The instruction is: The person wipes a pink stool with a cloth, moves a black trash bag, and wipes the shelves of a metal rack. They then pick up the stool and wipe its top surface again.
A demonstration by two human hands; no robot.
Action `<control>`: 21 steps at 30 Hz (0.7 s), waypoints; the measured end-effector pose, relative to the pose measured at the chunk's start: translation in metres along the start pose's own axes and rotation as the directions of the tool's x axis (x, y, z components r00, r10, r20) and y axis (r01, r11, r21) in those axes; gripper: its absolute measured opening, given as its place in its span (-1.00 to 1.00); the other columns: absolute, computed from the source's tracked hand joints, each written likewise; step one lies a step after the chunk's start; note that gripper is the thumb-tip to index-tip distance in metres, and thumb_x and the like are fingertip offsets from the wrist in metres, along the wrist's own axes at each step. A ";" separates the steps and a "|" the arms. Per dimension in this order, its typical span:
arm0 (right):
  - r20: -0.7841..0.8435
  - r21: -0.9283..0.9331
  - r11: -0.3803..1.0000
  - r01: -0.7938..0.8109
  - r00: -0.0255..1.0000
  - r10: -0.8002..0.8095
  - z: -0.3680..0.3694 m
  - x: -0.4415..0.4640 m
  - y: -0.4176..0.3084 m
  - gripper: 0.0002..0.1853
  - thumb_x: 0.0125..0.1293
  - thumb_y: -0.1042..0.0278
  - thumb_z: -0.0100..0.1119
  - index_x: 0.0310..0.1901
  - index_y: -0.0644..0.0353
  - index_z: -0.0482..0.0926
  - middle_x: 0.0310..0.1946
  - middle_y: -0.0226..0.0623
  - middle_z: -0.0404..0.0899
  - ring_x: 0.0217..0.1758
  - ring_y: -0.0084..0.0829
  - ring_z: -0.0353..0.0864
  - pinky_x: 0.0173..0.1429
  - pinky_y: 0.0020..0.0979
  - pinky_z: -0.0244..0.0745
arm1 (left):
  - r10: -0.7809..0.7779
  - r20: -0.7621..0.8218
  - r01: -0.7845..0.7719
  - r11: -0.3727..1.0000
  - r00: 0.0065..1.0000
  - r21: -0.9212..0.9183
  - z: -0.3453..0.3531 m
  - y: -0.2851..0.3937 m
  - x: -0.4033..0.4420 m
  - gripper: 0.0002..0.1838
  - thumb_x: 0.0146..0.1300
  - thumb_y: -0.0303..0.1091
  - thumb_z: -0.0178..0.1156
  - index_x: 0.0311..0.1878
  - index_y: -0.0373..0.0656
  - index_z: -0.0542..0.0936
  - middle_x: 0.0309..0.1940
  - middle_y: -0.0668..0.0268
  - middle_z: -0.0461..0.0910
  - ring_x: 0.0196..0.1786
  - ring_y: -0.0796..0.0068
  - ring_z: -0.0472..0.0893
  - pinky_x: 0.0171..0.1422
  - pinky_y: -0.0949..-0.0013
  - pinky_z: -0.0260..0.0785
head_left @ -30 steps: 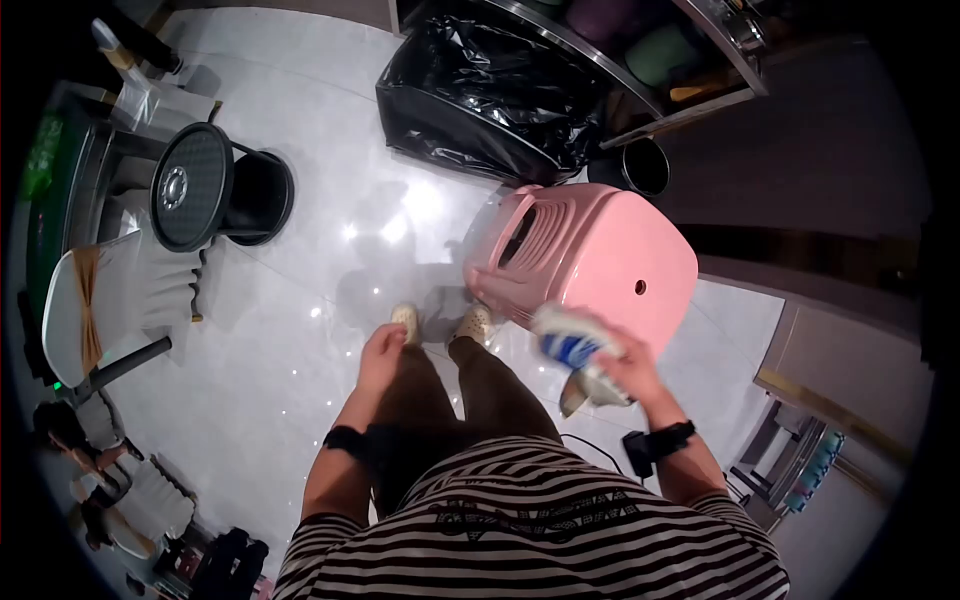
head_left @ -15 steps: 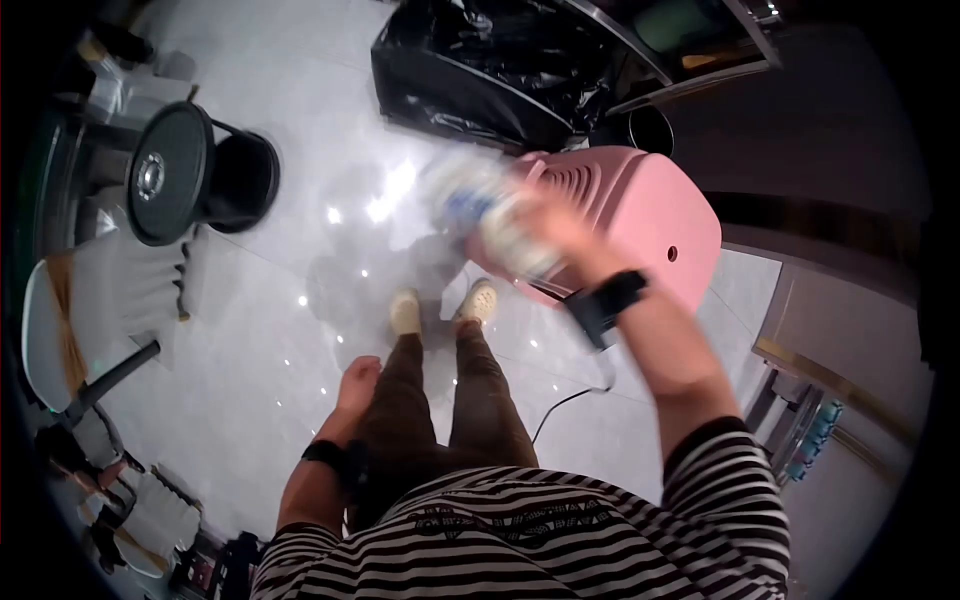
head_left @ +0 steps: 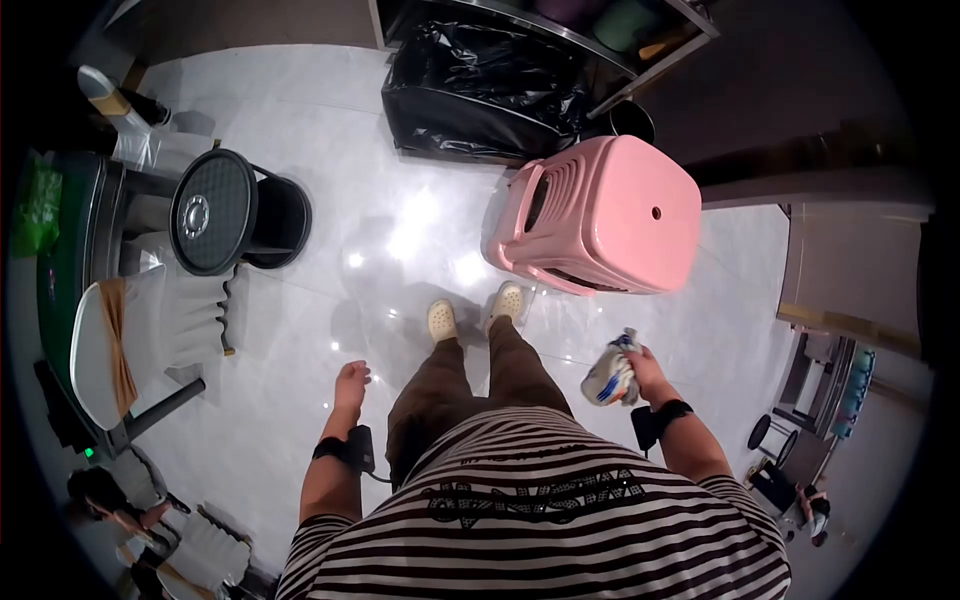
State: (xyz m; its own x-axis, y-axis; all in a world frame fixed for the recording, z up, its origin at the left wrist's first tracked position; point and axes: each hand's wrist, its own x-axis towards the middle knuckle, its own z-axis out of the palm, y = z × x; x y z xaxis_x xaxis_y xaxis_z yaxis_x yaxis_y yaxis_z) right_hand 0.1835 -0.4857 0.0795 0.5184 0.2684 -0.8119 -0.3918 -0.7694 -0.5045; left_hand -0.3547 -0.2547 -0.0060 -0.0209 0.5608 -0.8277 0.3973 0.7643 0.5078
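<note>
In my right hand is a crumpled white cloth with blue and orange markings, held low at my right side. The fingers are closed on one end and the rest hangs loose. My left hand hangs beside my left thigh, its fingers curled in, and nothing shows in it. Ahead and to the right stands a pink plastic stool, apparently a stack of them, with a small hole in its top. The cloth is apart from it.
A black round stool stands on the left. A black bag-lined bin is ahead, beneath a metal shelf. A white-covered chair with a tan band is at left. A person appears at lower left. Pale tiles cover the floor.
My right hand has drawn back from over the pink stool to my right side, still holding the cloth. The left arm stays low. The view has shifted, and the stools appear farther right and left accordingly.
</note>
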 end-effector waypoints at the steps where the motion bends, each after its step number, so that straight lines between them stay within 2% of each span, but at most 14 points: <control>1: -0.101 0.104 0.993 -0.050 0.993 0.061 -0.014 -0.005 0.010 -0.53 0.19 0.36 0.11 0.13 0.34 0.37 -0.18 -0.19 0.59 -0.22 -0.36 0.60 -0.08 -0.37 0.52 | 0.056 0.036 -0.056 0.998 0.998 0.020 0.001 -0.015 0.010 -0.67 0.30 -0.12 0.06 0.02 -0.10 0.51 -0.23 0.38 0.60 -0.24 0.54 0.57 -0.24 0.44 0.31; 4: -0.182 0.146 0.986 -0.075 0.978 0.101 -0.041 -0.003 0.054 -0.52 0.15 0.24 0.14 0.06 0.38 0.43 -0.21 -0.11 0.60 -0.18 -0.35 0.59 -0.10 -0.36 0.49 | 0.080 0.140 -0.096 0.989 0.987 0.113 0.004 -0.018 0.019 -0.67 0.29 -0.14 0.09 0.02 -0.11 0.52 -0.27 0.40 0.59 -0.27 0.55 0.56 -0.30 0.47 0.29; 6: -0.187 -0.045 0.998 -0.046 0.982 0.036 -0.038 -0.002 0.077 -0.55 0.14 0.26 0.15 0.01 0.39 0.46 -0.25 -0.14 0.61 -0.22 -0.37 0.59 -0.12 -0.38 0.49 | 0.078 0.159 -0.100 0.986 0.984 0.134 0.008 -0.008 0.019 -0.67 0.28 -0.14 0.10 0.01 -0.11 0.52 -0.28 0.41 0.58 -0.28 0.56 0.55 -0.32 0.48 0.28; 7: -0.185 -0.142 0.989 -0.030 0.983 0.003 -0.033 -0.009 0.075 -0.56 0.13 0.27 0.15 -0.01 0.40 0.48 -0.27 -0.15 0.61 -0.23 -0.37 0.59 -0.13 -0.39 0.49 | 0.081 0.154 -0.103 0.985 0.985 0.138 0.009 -0.002 0.018 -0.68 0.29 -0.19 0.10 -0.01 -0.18 0.52 -0.29 0.38 0.58 -0.29 0.55 0.55 -0.28 0.47 0.32; 9: -0.169 -0.049 0.998 0.047 0.984 -0.054 -0.010 -0.025 0.064 -0.59 0.07 0.34 0.20 -0.03 0.34 0.51 -0.31 -0.23 0.61 -0.30 -0.43 0.59 -0.18 -0.43 0.49 | 0.094 0.140 -0.113 0.984 0.986 0.139 0.009 0.012 0.016 -0.70 0.30 -0.27 0.09 -0.04 -0.31 0.53 -0.31 0.30 0.58 -0.30 0.52 0.54 -0.18 0.45 0.41; 12: -0.119 -0.012 0.988 0.157 0.980 -0.157 0.007 -0.030 0.056 -0.57 0.09 0.38 0.19 0.04 0.31 0.48 -0.22 -0.21 0.60 -0.23 -0.42 0.58 -0.12 -0.43 0.48 | 0.124 0.132 -0.144 0.977 0.983 0.155 0.004 0.014 0.021 -0.69 0.29 -0.26 0.09 -0.05 -0.31 0.53 -0.33 0.31 0.58 -0.33 0.52 0.54 -0.20 0.45 0.41; 14: -0.092 0.015 0.969 0.245 0.966 -0.242 0.015 -0.023 0.052 -0.54 0.13 0.42 0.17 0.11 0.31 0.43 -0.13 -0.22 0.59 -0.13 -0.42 0.58 0.00 -0.43 0.47 | 0.110 0.158 -0.140 0.971 0.981 0.196 0.000 0.007 0.030 -0.69 0.29 -0.17 0.09 -0.03 -0.17 0.52 -0.30 0.36 0.58 -0.30 0.53 0.56 -0.31 0.47 0.33; 15: -0.091 -0.101 0.936 0.339 0.933 -0.348 0.022 -0.024 0.042 -0.54 0.13 0.43 0.15 0.11 0.30 0.43 -0.12 -0.22 0.58 -0.11 -0.40 0.57 0.03 -0.42 0.46 | 0.103 0.166 -0.137 0.967 0.981 0.214 -0.002 0.004 0.034 -0.68 0.29 -0.12 0.09 -0.01 -0.10 0.52 -0.29 0.39 0.58 -0.29 0.53 0.57 -0.37 0.48 0.28; 17: -0.048 -0.330 0.805 0.493 0.842 -0.537 0.037 -0.046 0.000 -0.56 0.13 0.46 0.12 0.10 0.28 0.45 -0.10 -0.22 0.58 -0.07 -0.38 0.56 0.08 -0.40 0.44 | 0.084 0.143 -0.113 0.971 0.986 0.210 -0.002 0.006 0.026 -0.69 0.29 -0.20 0.09 -0.05 -0.23 0.53 -0.33 0.34 0.58 -0.32 0.52 0.55 -0.27 0.45 0.38; 19: -0.050 -0.504 0.597 0.624 0.669 -0.741 0.045 -0.053 -0.041 -0.57 0.05 0.49 0.08 0.04 0.26 0.50 -0.09 -0.09 0.56 -0.01 -0.18 0.56 0.12 -0.32 0.43 | 0.075 0.130 -0.102 0.970 0.989 0.219 -0.003 0.005 0.023 -0.69 0.30 -0.23 0.09 -0.07 -0.30 0.54 -0.35 0.32 0.58 -0.33 0.51 0.55 -0.23 0.44 0.43; 21: -0.090 -0.506 0.519 0.688 0.557 -0.826 0.046 -0.059 -0.092 -0.56 0.02 0.52 0.06 0.02 0.21 0.52 -0.04 -0.05 0.53 0.06 -0.10 0.52 0.17 -0.28 0.40 | 0.068 0.135 -0.100 0.964 0.989 0.247 -0.005 -0.003 0.024 -0.69 0.31 -0.22 0.09 -0.07 -0.29 0.55 -0.35 0.32 0.57 -0.33 0.51 0.55 -0.23 0.44 0.43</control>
State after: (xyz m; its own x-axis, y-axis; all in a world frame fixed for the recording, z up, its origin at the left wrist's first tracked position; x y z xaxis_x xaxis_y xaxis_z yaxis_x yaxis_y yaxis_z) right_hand 0.1536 -0.4044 0.1603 0.6808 0.7324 -0.0086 0.5384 -0.5083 -0.6722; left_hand -0.3614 -0.2421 -0.0259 0.1298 0.5637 -0.8157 0.6120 0.6017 0.5132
